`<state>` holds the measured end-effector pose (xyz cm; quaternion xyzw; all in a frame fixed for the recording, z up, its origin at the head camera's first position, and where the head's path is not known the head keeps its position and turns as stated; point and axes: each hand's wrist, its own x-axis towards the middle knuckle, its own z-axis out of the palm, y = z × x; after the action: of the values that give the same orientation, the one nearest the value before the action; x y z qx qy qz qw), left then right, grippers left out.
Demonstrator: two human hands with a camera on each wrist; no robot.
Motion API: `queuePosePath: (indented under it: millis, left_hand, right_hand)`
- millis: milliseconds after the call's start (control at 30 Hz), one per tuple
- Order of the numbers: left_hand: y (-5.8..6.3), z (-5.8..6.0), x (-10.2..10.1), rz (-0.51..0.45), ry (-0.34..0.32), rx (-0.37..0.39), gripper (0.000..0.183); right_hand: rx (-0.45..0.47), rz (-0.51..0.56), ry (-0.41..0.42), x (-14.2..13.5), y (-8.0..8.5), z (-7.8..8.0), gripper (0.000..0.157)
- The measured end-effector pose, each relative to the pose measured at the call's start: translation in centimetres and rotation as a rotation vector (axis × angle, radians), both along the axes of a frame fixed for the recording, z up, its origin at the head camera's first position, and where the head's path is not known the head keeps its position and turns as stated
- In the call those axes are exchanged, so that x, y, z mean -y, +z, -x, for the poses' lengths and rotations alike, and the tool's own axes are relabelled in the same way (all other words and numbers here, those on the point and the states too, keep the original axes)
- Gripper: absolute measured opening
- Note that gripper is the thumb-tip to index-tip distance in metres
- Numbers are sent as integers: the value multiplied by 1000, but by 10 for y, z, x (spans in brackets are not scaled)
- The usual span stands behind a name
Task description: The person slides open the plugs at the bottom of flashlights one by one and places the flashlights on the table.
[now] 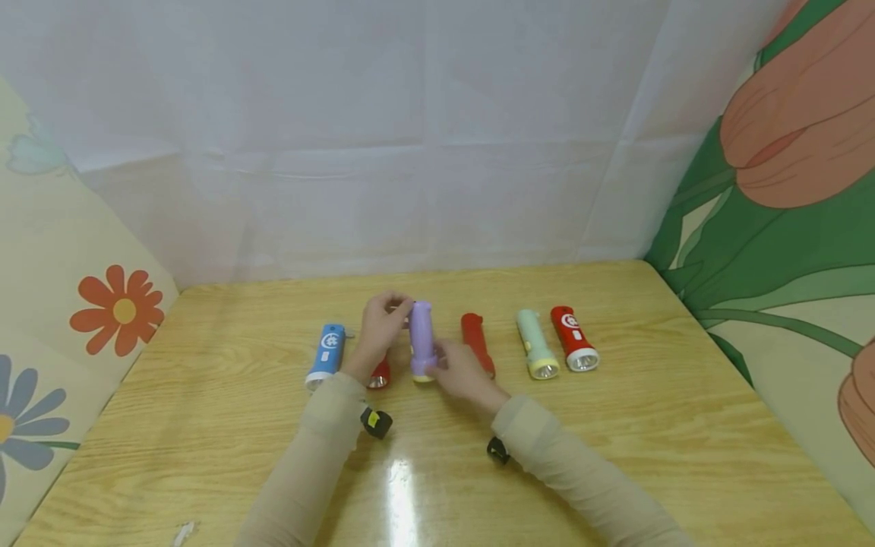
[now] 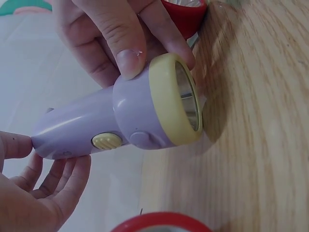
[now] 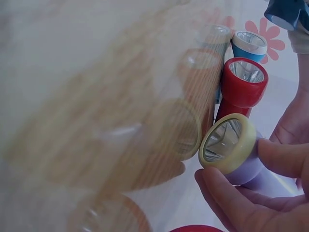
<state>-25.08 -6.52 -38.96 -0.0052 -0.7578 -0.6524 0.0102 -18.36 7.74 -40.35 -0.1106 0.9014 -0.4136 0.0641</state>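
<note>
A purple flashlight (image 1: 422,334) with a yellow rim lies between both hands, its lens end toward the near side. At its tail, the left hand (image 1: 383,323) pinches with thumb and fingertips. The right hand (image 1: 466,374) grips the lens end, thumb on one side and fingers on the other, also seen by the right wrist camera. A yellow slide switch (image 2: 107,141) shows on the flashlight's side. Close by, a red flashlight (image 1: 380,374) is partly hidden under the left hand, and another red flashlight (image 1: 477,342) lies just beyond the right hand.
On the wooden table (image 1: 615,456), a blue flashlight (image 1: 328,353) lies at the left of the row. A mint-green flashlight (image 1: 535,342) and a red flashlight with a white rim (image 1: 573,334) lie at the right. A white curtain (image 1: 410,190) hangs behind.
</note>
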Motion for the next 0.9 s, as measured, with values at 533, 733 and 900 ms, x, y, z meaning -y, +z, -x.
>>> queuePosePath:
  millis: [533, 733, 900]
  left_hand:
    - [2, -5, 0, -9, 14, -26, 13]
    - [3, -7, 0, -14, 10, -29, 14]
    - [2, -8, 0, -31, 7, -42, 12]
  right_hand:
    - [-42, 1, 31, 0, 0, 1, 42]
    - [-29, -1, 20, 0, -1, 1, 42]
    - [-29, -2, 17, -1, -1, 1, 43]
